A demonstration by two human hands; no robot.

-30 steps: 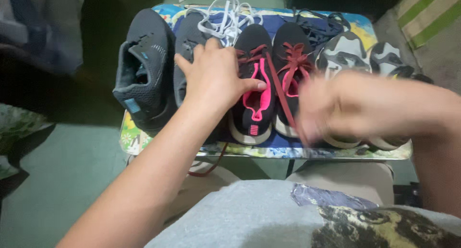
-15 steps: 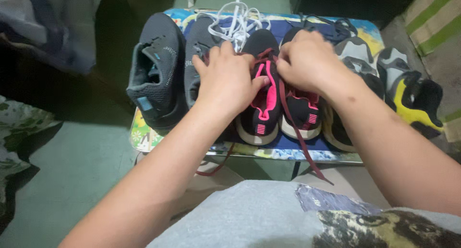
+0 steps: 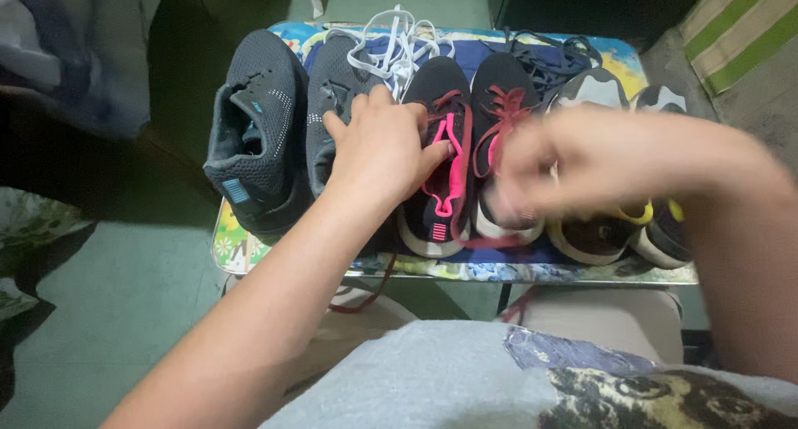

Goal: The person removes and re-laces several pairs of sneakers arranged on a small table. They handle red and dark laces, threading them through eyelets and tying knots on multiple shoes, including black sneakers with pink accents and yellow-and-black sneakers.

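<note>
A black shoe with pink lining (image 3: 439, 198) stands mid-table, partly threaded with a dark red lace (image 3: 467, 150). My left hand (image 3: 381, 150) grips this shoe's left side, thumb at the pink opening. My right hand (image 3: 540, 173) is blurred in motion just right of it, over the matching black shoe (image 3: 501, 96), fingers closed on the dark red lace, which trails along the shoe's heel and below the table edge.
Two dark grey shoes (image 3: 259, 130) lie at the left of the small colourful table (image 3: 237, 250), with loose white laces (image 3: 391, 46) at the back. Grey patterned shoes with yellow lining (image 3: 603, 225) stand on the right. A striped mat (image 3: 740, 30) lies on the floor.
My right hand has swung from the shoe's lace holes out to the right and toward me, drawing the dark red lace with it. My left hand has stayed on the black and pink shoe.
</note>
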